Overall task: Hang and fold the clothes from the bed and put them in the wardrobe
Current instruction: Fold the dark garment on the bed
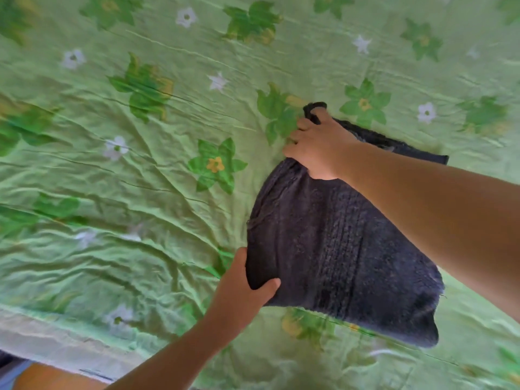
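Observation:
A dark navy towel-like cloth (pixel 337 249), folded into a thick pad, lies at the right of the bed and is partly lifted off it. My left hand (pixel 244 288) grips its near left corner, thumb on top and fingers under. My right hand (pixel 318 147) reaches across and grips the far corner, fingers curled round the bunched edge. My right forearm hides part of the cloth's right side.
The bed is covered by a wrinkled light green sheet (pixel 126 178) printed with green and white flowers. Its near edge (pixel 56 342) runs along the lower left, with my leg below it. No wardrobe or hanger is in view.

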Tool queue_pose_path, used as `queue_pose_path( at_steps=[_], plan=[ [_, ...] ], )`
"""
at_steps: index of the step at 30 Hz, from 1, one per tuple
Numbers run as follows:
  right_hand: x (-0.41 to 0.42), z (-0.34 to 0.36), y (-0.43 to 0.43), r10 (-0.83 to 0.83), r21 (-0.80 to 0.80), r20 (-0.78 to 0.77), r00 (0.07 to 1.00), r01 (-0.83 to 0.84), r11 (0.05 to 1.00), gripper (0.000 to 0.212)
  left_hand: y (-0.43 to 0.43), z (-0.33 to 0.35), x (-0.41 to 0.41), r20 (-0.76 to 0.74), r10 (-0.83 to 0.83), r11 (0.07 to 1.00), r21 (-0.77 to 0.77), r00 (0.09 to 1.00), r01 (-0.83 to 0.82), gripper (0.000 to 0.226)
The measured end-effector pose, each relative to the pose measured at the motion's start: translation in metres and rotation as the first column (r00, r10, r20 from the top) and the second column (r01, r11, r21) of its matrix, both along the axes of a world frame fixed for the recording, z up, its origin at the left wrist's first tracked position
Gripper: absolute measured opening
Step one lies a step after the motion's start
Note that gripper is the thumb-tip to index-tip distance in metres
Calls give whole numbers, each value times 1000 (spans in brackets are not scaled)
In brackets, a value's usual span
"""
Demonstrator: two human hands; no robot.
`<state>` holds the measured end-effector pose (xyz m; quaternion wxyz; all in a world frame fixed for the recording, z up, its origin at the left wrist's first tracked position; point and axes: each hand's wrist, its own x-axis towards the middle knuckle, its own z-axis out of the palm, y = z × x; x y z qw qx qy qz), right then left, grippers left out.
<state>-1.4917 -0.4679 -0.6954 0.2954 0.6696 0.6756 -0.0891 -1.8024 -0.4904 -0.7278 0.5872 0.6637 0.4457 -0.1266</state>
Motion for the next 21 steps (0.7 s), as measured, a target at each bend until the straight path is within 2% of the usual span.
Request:
queue_pose_path(
  at_steps=[5, 7, 12, 17, 21],
  plan=[
    [24, 24, -59, -7, 105, -18, 1000, 9, 994, 46, -43, 39, 33, 93, -176, 983, 72, 980, 169, 56],
    [39, 35, -91, -8, 147, -15, 1000, 11, 989, 48, -69, 50, 54, 110, -282, 952, 152, 953, 265, 60],
    [86, 55, -181, -27, 248, 50, 998, 14, 969, 52, -159, 68, 109, 103, -518, 823, 332, 849, 461, 43],
    [119, 28, -253, -97, 261, 68, 993, 76, 962, 44, -231, 51, 159, -53, -621, 732, 316, 782, 604, 46],
    [123, -10, -282, -249, 174, 44, 968, 238, 956, 42, -251, 30, 181, -180, -682, 671, 234, 709, 704, 47]
  ],
)
